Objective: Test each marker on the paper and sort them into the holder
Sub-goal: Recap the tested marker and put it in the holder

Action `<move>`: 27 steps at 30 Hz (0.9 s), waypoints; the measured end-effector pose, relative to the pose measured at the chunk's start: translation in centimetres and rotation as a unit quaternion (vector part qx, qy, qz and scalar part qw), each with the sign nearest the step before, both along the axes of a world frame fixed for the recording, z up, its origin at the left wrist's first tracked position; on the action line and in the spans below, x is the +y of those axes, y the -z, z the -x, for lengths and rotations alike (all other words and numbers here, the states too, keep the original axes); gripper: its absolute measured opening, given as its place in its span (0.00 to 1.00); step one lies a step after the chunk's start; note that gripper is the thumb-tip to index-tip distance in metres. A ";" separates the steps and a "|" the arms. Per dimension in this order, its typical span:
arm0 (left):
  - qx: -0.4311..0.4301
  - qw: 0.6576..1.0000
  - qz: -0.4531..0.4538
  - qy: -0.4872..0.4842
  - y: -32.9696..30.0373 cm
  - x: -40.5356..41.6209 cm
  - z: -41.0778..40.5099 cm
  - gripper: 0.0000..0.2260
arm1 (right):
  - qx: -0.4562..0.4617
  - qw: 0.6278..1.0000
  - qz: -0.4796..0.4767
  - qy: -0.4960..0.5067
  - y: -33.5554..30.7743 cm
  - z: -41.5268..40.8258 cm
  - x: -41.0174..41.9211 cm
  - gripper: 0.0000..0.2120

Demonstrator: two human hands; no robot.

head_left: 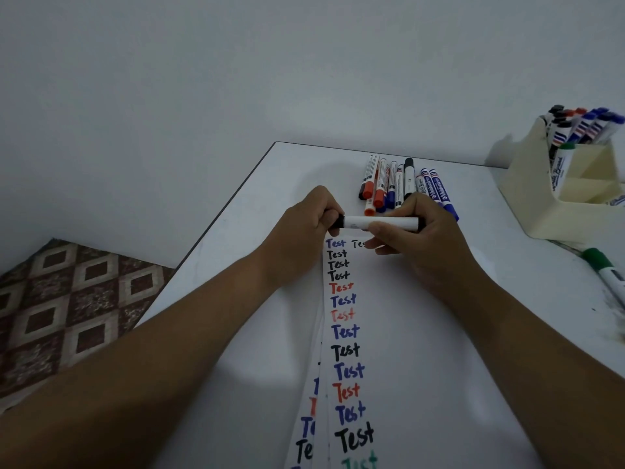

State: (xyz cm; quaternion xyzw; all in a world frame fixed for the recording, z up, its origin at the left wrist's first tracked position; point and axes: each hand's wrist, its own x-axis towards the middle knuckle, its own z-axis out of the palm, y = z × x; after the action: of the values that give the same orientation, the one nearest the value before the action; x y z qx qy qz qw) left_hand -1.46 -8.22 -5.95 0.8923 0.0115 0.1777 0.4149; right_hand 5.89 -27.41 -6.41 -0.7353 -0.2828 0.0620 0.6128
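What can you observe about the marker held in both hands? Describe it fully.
The marker has a white barrel with black ends and looks plastic. It lies roughly level, above the top of the paper. The left hand grips its black left end; the right hand holds the barrel. Its label is unreadable.

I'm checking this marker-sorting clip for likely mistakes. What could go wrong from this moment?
1. The left hand grips the black cap end of the white-barrelled marker that the right hand holds above the white test paper; an exposed tip could smear the written words.
2. A sweeping arm could scatter the loose markers lying behind.
3. The cream plastic holder looks crowded, so insertion may jam.
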 end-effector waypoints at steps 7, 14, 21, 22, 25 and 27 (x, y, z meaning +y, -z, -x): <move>0.004 1.000 0.004 0.003 0.3 0.1 0.2 0.07 | -0.019 0.999 0.030 -0.019 0.1 -0.1 0.2 0.14; 0.004 1.000 0.024 -0.011 0.3 -0.2 0.1 0.06 | -0.036 0.999 0.034 -0.013 0.1 0.1 0.3 0.15; 0.030 0.999 -0.009 0.012 0.2 -0.3 0.0 0.08 | 0.030 0.999 -0.016 0.033 -0.3 0.0 -0.1 0.09; 0.041 0.998 -0.044 0.017 0.2 0.1 0.0 0.16 | 0.044 0.998 -0.024 0.036 -0.3 0.0 -0.2 0.09; 0.098 0.976 -0.193 -0.005 1.1 1.5 -0.3 0.44 | 0.088 0.992 -0.064 0.066 -0.4 -0.2 -0.3 0.10; 0.111 0.945 -0.306 -0.013 2.0 1.8 -0.8 0.47 | 0.101 0.988 -0.081 0.088 -0.4 -0.5 -0.2 0.11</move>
State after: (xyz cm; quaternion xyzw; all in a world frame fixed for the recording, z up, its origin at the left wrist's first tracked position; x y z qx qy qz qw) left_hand -0.67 -6.42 -7.94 0.9901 0.0140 0.0779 0.1155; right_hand 6.38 -27.62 -6.04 -0.6950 -0.1581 0.0583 0.6990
